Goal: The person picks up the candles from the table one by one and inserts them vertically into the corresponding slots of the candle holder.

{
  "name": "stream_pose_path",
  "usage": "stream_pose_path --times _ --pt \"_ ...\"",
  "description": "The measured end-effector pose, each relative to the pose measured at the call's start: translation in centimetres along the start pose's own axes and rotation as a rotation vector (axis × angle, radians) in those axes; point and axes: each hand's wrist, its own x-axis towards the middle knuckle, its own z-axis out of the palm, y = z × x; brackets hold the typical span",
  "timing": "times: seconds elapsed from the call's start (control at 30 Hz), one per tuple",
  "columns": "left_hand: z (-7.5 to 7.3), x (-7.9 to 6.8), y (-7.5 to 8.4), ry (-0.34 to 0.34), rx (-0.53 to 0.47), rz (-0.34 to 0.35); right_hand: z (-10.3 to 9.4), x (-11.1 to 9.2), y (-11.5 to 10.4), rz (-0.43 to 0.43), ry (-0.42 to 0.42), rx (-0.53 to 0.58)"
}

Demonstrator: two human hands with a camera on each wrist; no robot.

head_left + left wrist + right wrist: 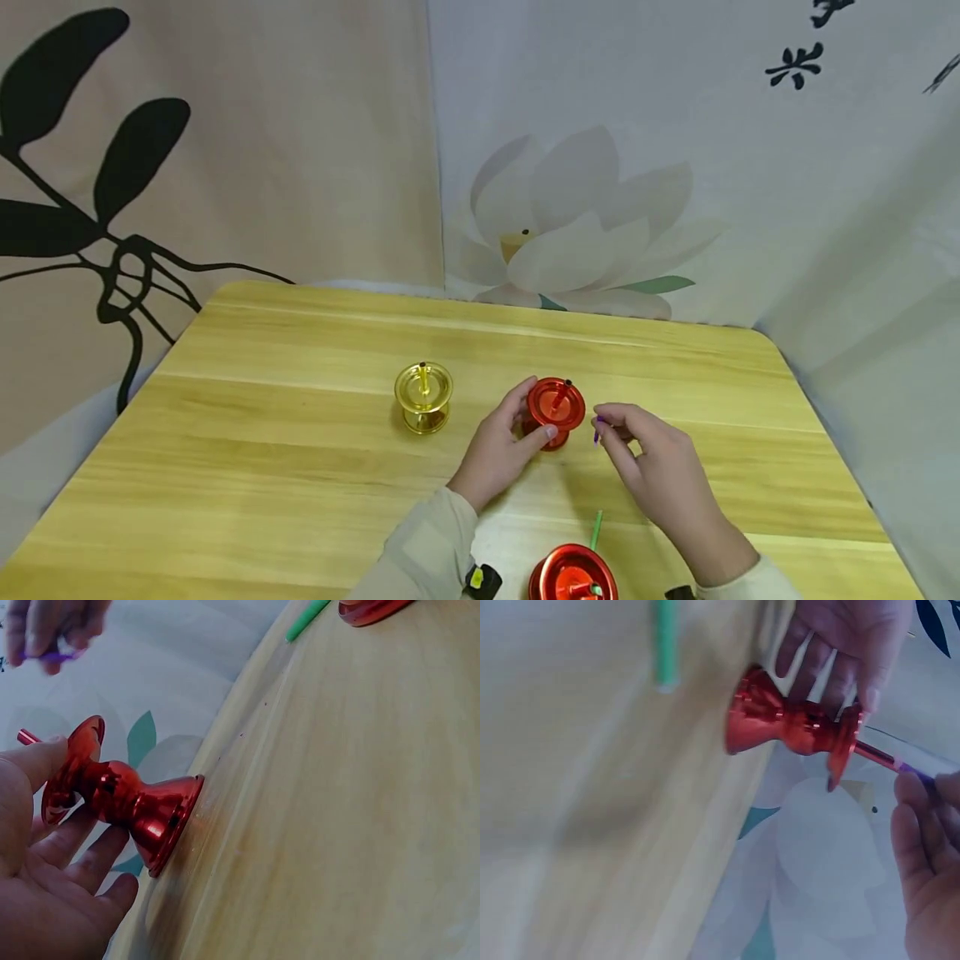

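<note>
My left hand holds a shiny red candle holder, a goblet-like stand with a thin tube rising from its dish. In the left wrist view its thumb lies at the dish rim and the fingers lie behind the waist of the holder. To the right, my right hand pinches a thin purple stick between thumb and fingertips. Most of this stick is hidden by the fingers. In the right wrist view the purple stick overlaps the tip of the holder's tube.
A gold candle holder stands upright left of my left hand. At the near edge of the view is another red candle holder, with a green stick beside it. Printed curtains hang behind the wooden table.
</note>
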Motion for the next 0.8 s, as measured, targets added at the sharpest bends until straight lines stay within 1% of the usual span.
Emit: stream_pose_path --times 0.2,0.4,0.57,0.8 --pt "0.0 -0.1 -0.1 0.000 -0.008 -0.008 0.6 2.8 -0.3 -0.025 0.050 -0.053" --pt "-0.1 0.0 0.0 -0.006 -0.021 -0.008 1.1 4.7 -0.3 -0.028 0.116 -0.009" --pt "-0.2 0.0 0.0 -0.011 -0.015 -0.020 1.6 5.5 -0.3 -0.019 0.156 0.015" --pt "-0.2 0.0 -0.2 -0.019 -0.023 -0.012 2.3 5.3 -0.3 0.013 0.112 0.001"
